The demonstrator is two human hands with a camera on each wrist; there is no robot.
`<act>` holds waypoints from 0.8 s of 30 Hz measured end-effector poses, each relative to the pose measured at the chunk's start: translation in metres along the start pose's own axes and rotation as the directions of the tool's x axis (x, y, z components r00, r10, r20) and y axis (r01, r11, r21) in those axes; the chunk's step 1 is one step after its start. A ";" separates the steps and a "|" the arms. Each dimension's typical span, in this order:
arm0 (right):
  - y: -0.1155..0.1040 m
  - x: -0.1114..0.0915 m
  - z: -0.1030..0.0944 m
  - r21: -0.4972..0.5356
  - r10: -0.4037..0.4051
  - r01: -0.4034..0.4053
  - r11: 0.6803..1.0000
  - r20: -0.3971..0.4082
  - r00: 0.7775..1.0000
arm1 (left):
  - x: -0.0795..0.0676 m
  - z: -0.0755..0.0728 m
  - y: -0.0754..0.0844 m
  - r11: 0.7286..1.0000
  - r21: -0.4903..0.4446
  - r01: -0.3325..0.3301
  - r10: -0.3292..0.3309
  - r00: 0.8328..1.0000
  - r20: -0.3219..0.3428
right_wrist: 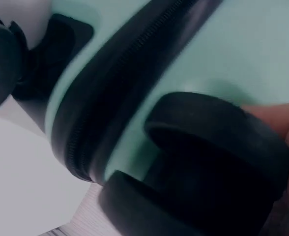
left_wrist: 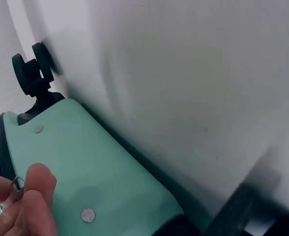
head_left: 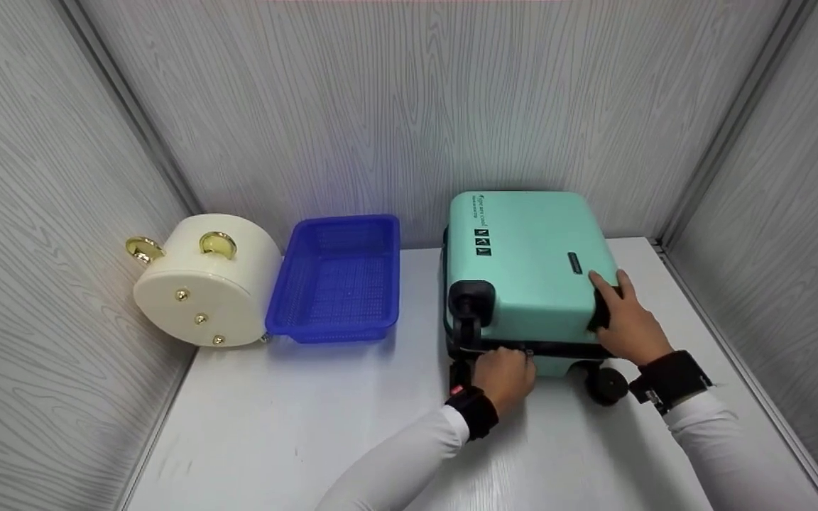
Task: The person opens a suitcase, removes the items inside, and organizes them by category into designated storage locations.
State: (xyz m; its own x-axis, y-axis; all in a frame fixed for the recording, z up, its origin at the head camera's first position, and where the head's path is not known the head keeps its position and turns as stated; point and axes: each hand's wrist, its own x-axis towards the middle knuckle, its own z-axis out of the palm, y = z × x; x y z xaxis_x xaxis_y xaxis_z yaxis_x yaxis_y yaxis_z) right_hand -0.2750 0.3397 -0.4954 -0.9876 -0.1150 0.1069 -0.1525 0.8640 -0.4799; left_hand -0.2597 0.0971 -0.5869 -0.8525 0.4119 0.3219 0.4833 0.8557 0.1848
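Note:
A mint-green suitcase (head_left: 530,284) lies flat on the white table with its wheeled end toward me. At that near end my left hand (head_left: 505,380) grips at the black zipper band (head_left: 569,350). In the left wrist view its thumb and fingertips pinch a small metal zipper pull (left_wrist: 18,185). My right hand (head_left: 629,325) rests on the suitcase's near right corner, fingers spread and fairly straight over the shell. It lies against the black caster wheel (right_wrist: 218,123), seen large in the right wrist view. The hand partly hides that corner.
Left of the suitcase stands a blue plastic basket (head_left: 393,284). Farther left, a round cream case (head_left: 238,248) with gold rings and studs lies on its side. Another caster (head_left: 606,385) sticks out low at the near right. Patterned panels (head_left: 409,106) enclose the table.

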 end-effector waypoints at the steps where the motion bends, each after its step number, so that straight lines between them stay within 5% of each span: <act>1: 0.001 -0.001 0.001 -0.005 -0.001 0.001 1.000 -0.011 1.000 | -0.002 -0.001 -0.001 0.999 0.023 -0.023 0.023 1.000 0.004; 6: 0.002 -0.002 0.004 -0.016 -0.023 0.022 1.000 -0.047 0.999 | -0.012 -0.010 -0.008 0.991 0.111 -0.080 0.082 0.997 -0.011; 12: 0.003 -0.002 0.001 -0.014 -0.013 0.012 1.000 -0.043 0.999 | -0.027 -0.021 -0.037 0.984 0.172 -0.056 0.067 0.996 -0.060; 24: 0.004 0.000 0.001 -0.019 -0.003 0.003 1.000 -0.039 0.999 | -0.039 -0.043 -0.094 0.997 0.001 0.074 -0.074 0.994 -0.083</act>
State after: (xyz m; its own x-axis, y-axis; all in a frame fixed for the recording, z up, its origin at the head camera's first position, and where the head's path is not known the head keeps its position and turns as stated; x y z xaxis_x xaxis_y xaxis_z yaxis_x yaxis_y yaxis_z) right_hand -0.2751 0.3423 -0.4984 -0.9849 -0.0988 0.1421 -0.1543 0.8730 -0.4626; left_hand -0.2634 -0.0133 -0.5768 -0.8664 0.3200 0.3833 0.4182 0.8845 0.2070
